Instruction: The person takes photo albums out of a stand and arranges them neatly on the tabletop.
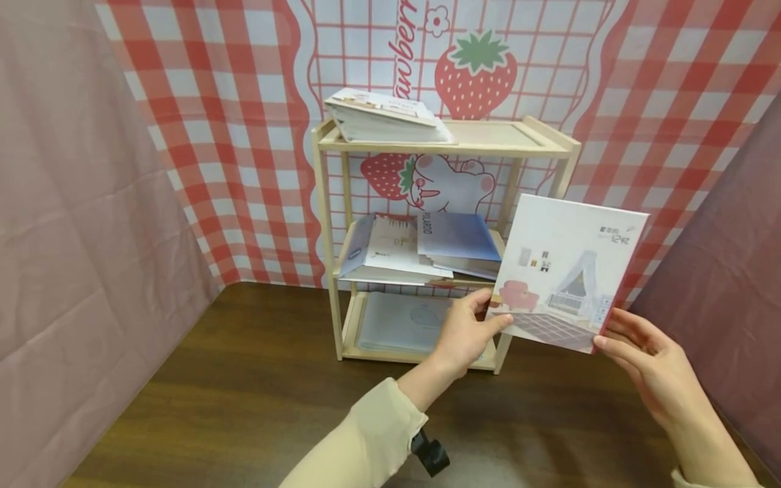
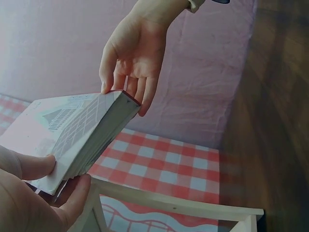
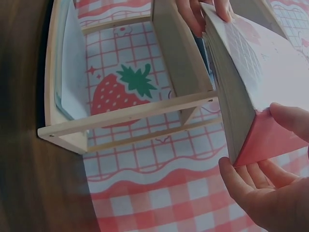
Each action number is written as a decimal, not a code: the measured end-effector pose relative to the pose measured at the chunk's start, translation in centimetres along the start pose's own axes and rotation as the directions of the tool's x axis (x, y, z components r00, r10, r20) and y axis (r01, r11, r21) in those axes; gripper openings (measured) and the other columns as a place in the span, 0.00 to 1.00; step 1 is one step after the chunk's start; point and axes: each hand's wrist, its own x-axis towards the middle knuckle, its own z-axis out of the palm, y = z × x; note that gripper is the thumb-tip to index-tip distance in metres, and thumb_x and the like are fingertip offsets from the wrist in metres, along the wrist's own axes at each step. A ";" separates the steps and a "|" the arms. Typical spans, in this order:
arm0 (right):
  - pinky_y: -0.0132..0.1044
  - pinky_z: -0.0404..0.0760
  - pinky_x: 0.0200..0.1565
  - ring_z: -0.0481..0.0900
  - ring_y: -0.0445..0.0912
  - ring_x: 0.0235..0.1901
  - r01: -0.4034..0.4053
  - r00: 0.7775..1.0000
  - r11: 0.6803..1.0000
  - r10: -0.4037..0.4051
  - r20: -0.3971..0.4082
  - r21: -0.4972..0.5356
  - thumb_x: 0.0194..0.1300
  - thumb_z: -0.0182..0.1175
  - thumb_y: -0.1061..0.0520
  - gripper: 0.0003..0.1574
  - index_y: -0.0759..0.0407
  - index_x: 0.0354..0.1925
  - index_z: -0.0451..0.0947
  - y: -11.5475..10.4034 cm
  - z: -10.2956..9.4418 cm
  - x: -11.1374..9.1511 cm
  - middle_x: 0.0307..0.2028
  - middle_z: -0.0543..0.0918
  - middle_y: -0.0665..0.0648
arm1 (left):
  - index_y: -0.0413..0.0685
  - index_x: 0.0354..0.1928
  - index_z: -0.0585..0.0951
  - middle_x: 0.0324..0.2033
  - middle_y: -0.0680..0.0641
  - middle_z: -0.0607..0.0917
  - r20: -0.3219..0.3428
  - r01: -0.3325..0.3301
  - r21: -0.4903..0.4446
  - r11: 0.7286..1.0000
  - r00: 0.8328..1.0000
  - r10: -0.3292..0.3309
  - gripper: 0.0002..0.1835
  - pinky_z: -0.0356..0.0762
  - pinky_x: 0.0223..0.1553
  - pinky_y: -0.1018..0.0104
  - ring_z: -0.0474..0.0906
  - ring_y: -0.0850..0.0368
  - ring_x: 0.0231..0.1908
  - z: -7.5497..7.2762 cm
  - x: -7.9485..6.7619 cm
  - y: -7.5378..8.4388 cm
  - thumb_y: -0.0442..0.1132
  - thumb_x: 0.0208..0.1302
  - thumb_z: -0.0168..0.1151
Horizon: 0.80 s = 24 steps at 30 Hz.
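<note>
Both hands hold up a thick white photo album (image 1: pixel 564 271) in front of the shelf's right side. Its cover shows a pink armchair, a canopy cot and a checked rug. My left hand (image 1: pixel 464 332) pinches the lower left corner, thumb on the cover and fingers underneath. At the lower right corner, my right hand (image 1: pixel 655 362) grips the red spine side (image 3: pixel 277 137), with its thumb on the front edge. The left wrist view shows the album's page edges (image 2: pixel 104 137) between the two hands.
A pale wooden three-tier shelf (image 1: pixel 448 148) stands on the dark wooden table (image 1: pixel 244 407). On its top lies another white album (image 1: pixel 390 118). The middle tier holds a blue album (image 1: pixel 457 237) and a white one (image 1: pixel 393 254); a pale flat item (image 1: pixel 396 322) lies on the bottom.
</note>
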 end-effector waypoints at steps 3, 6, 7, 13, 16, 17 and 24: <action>0.24 0.76 0.44 0.78 0.37 0.45 -0.002 1.000 1.000 0.002 0.009 0.004 0.60 0.47 0.76 0.29 0.53 0.53 0.72 0.2 -0.2 -0.1 0.45 0.81 0.50 | 0.42 0.39 0.80 0.30 0.49 0.82 -0.006 0.007 -0.002 1.000 1.000 -0.007 0.08 0.70 0.29 0.79 0.70 0.70 0.26 0.2 0.0 -0.3 0.30 0.55 0.62; 0.25 0.76 0.44 0.78 0.37 0.45 -0.006 1.000 1.000 0.005 0.017 0.012 0.60 0.46 0.77 0.29 0.54 0.54 0.72 0.4 -0.5 -0.3 0.45 0.81 0.50 | 0.41 0.36 0.79 0.29 0.50 0.81 -0.011 0.017 -0.004 1.000 1.000 -0.017 0.07 0.70 0.29 0.79 0.69 0.70 0.26 0.5 -0.1 -0.6 0.30 0.54 0.62; 0.24 0.76 0.44 0.78 0.37 0.45 -0.007 1.000 1.000 0.007 0.019 0.013 0.60 0.46 0.77 0.29 0.54 0.54 0.72 0.5 -0.6 -0.4 0.45 0.81 0.50 | 0.41 0.36 0.79 0.29 0.50 0.81 -0.011 0.021 -0.010 1.000 1.000 -0.022 0.07 0.70 0.29 0.79 0.69 0.70 0.26 0.6 -0.2 -0.7 0.30 0.54 0.62; 0.24 0.76 0.44 0.77 0.36 0.45 -0.033 0.999 0.999 0.033 0.020 -0.016 0.61 0.44 0.77 0.30 0.53 0.54 0.71 0.9 -1.1 -1.0 0.46 0.80 0.49 | 0.38 0.38 0.79 0.32 0.46 0.82 -0.006 0.019 -0.009 1.000 1.000 -0.020 0.08 0.72 0.31 0.79 0.70 0.70 0.28 1.0 -0.5 -1.3 0.28 0.55 0.60; 0.24 0.76 0.43 0.77 0.36 0.45 -0.039 0.999 0.999 0.039 0.013 -0.021 0.61 0.44 0.77 0.30 0.53 0.54 0.70 1.1 -1.2 -1.3 0.46 0.80 0.48 | 0.38 0.42 0.79 0.35 0.45 0.83 0.003 0.019 0.002 1.000 1.000 -0.019 0.10 0.72 0.33 0.79 0.71 0.70 0.30 1.1 -0.6 -1.5 0.27 0.56 0.58; 0.24 0.76 0.43 0.77 0.36 0.45 -0.041 0.999 0.999 0.042 0.009 -0.024 0.61 0.44 0.77 0.30 0.53 0.54 0.70 1.2 -1.3 -1.3 0.46 0.80 0.48 | 0.39 0.42 0.79 0.36 0.45 0.83 0.004 0.020 0.009 1.000 1.000 -0.020 0.11 0.72 0.34 0.79 0.71 0.70 0.31 1.1 -0.6 -1.5 0.27 0.57 0.57; 0.25 0.77 0.43 0.78 0.37 0.44 -0.056 0.998 0.998 0.056 -0.011 0.008 0.61 0.44 0.77 0.29 0.52 0.53 0.71 1.5 -1.5 -1.4 0.45 0.80 0.48 | 0.41 0.42 0.80 0.37 0.47 0.84 -0.007 0.000 0.032 0.999 1.000 0.001 0.12 0.71 0.36 0.78 0.71 0.70 0.31 1.6 -0.7 -1.8 0.25 0.58 0.54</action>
